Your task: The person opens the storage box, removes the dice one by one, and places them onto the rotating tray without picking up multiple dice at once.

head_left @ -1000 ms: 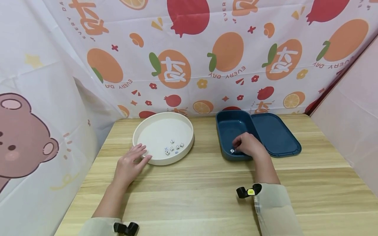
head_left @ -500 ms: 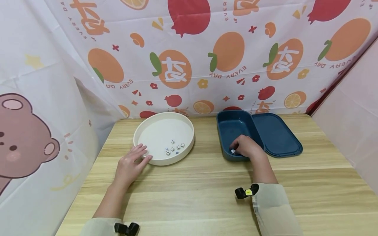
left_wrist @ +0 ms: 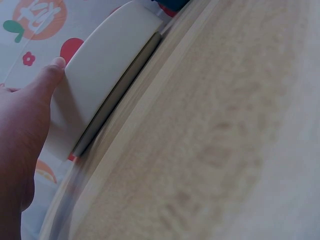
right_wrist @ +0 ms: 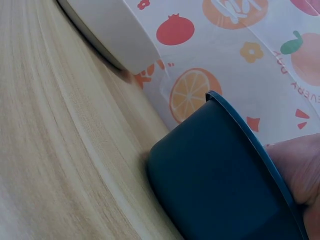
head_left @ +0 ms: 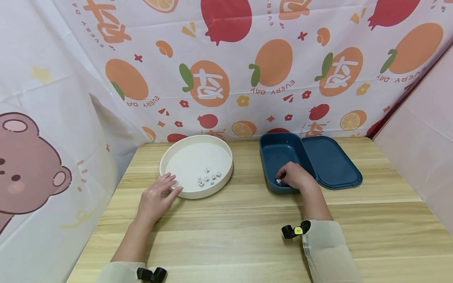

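Observation:
A round white tray (head_left: 191, 157) stands on the table, with several small white dice (head_left: 207, 179) lying in its near part. My left hand (head_left: 155, 196) rests on the tray's near-left rim, fingers loosely spread; the left wrist view shows the thumb (left_wrist: 50, 75) on the rim's edge. Inside the dark blue box (head_left: 279, 151), my right hand (head_left: 295, 175) has curled fingers at the near end, pinching a small white die (head_left: 278, 181), partly covered by the fingertips. From the right wrist, the box wall (right_wrist: 215, 175) hides those fingertips.
A dark blue lid (head_left: 330, 161) lies flat against the box's right side. Wooden table surface (head_left: 226, 236) stretches between and in front of the arms. Behind the tray and box hangs a fruit-print cloth (head_left: 244, 78).
My right hand has shifted slightly left and lower onto the die in the box, which has barely moved. The left hand and tray stay put.

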